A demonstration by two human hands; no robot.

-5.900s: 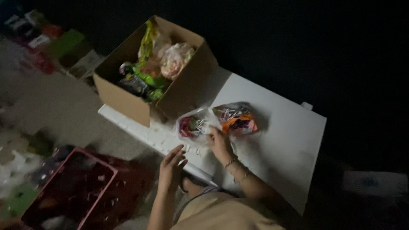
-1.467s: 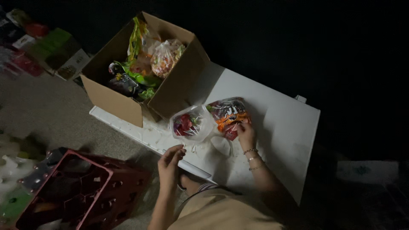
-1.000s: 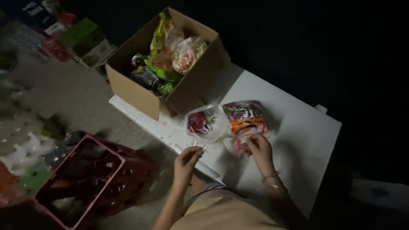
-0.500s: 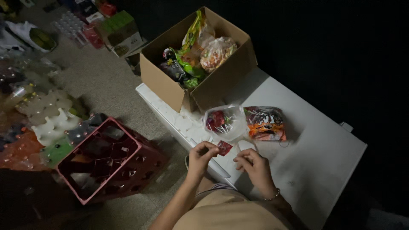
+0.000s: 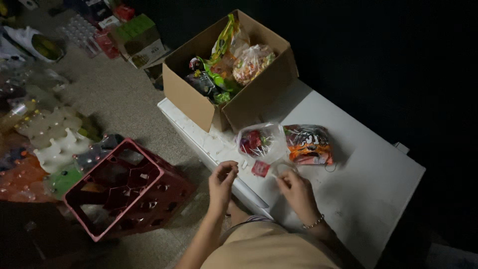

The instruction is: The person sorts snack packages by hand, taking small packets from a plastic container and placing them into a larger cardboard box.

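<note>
Far to my left on the floor, clear plastic bottles (image 5: pixel 55 144) lie in rows, and just beside them stands a red plastic bottle crate (image 5: pixel 124 187), open-topped, its cells dark.

Next, my left hand (image 5: pixel 221 182) hovers at the near edge of the white counter (image 5: pixel 378 194). Its fingers (image 5: pixel 230 169) are curled with thumb and forefinger tips drawn close together; whether they pinch anything I cannot tell, it is too dim.

Above that hand, at the counter's far corner, sits the open brown cardboard box (image 5: pixel 224 99), stuffed with bright snack bags in green, yellow and orange.

Between my two hands lies a small red wrapped sweet (image 5: pixel 260 168), flat on the counter, just in front of the clear plastic bag of red sweets (image 5: pixel 260 142). Nothing is holding the sweet that I can see.

My right hand (image 5: pixel 298 192) rests low over the counter, just right of the sweet. Its fingers (image 5: pixel 285 180) are bent and slightly apart, tips close to the clear bag's loose, crumpled mouth; contact I can't confirm.

To do this well, I judge: steady the bag mouth with the right, pinch the sweet by its edge with the left, keep both low.

Furthest right, touching the clear bag, lies the orange printed snack packet (image 5: pixel 309 145).
</note>
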